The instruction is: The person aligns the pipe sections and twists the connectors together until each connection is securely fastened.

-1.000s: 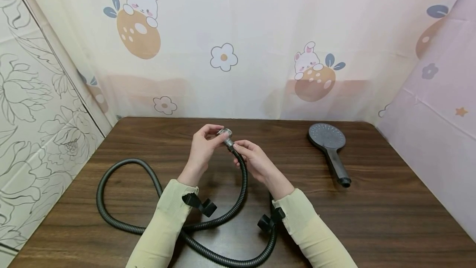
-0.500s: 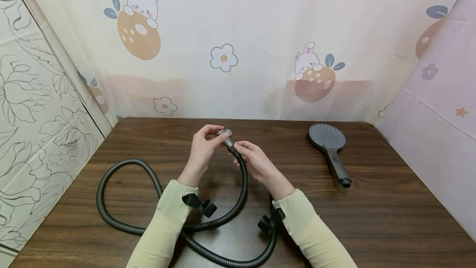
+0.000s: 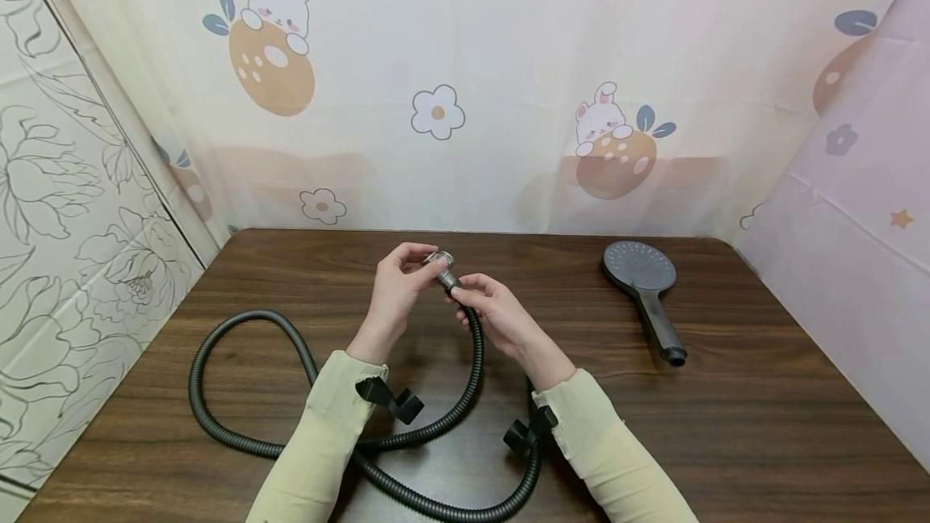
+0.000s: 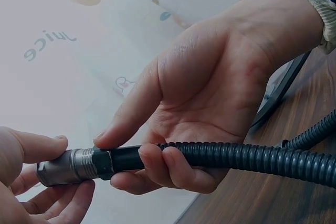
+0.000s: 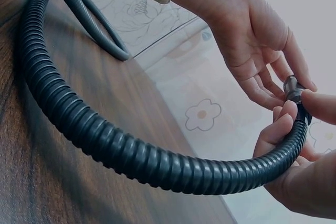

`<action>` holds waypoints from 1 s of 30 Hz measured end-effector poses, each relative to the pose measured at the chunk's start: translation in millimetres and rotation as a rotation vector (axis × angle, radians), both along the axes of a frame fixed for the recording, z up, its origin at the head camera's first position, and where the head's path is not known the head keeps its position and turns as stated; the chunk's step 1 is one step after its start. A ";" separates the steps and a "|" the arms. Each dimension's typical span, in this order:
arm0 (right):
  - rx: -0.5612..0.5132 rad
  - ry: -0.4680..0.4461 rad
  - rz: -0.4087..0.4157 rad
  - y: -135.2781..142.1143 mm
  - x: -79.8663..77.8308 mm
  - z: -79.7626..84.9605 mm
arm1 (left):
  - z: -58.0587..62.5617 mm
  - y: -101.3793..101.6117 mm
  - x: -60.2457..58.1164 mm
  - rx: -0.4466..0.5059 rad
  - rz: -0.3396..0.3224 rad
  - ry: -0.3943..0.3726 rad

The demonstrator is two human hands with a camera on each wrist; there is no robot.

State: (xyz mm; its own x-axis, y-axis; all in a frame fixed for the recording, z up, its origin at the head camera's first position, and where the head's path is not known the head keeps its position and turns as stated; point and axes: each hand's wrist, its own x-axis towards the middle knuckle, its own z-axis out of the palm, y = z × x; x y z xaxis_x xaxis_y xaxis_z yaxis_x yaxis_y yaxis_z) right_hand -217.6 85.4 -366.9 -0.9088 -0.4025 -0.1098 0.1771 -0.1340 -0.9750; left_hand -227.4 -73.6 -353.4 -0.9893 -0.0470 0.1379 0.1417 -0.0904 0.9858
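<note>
Above the table's back half, my left hand (image 3: 395,289) pinches a silver metal connector (image 4: 59,169) between thumb and fingers. Screw threads show at the connector's lower end, against the black end piece of a ribbed shower hose (image 4: 247,160). My right hand (image 3: 501,317) grips that black end piece just below the threads, thumb on top and fingers curled beneath. From there the hose (image 3: 475,361) drops in a curve to the table. A grey shower head (image 3: 639,269) lies face up on the right, apart from both hands.
The rest of the hose loops over the brown wooden table (image 3: 763,426), passing beneath both forearms. A patterned curtain (image 3: 494,39) hangs along the table's back edge, with a floral panel (image 3: 80,208) at the left. Black straps (image 3: 392,399) sit on both wrists.
My right thumb has shifted slightly up and left onto the hose end, beside the connector. The left hand, the hose's loops and the shower head look unchanged.
</note>
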 end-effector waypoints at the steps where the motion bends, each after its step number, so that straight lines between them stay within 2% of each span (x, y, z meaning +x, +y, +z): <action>1: 0.002 0.000 0.000 0.1 -0.1 0.0 | 0.1 0.0 0.1 0.002 -0.001 0.001; 9: 0.017 -0.027 -0.028 -0.1 0.4 1.2 | 0.8 -0.4 -0.2 -0.026 0.008 -0.001; 30: -0.017 -0.011 0.003 0.1 -0.6 -0.9 | 0.6 0.3 -0.6 0.003 -0.007 -0.012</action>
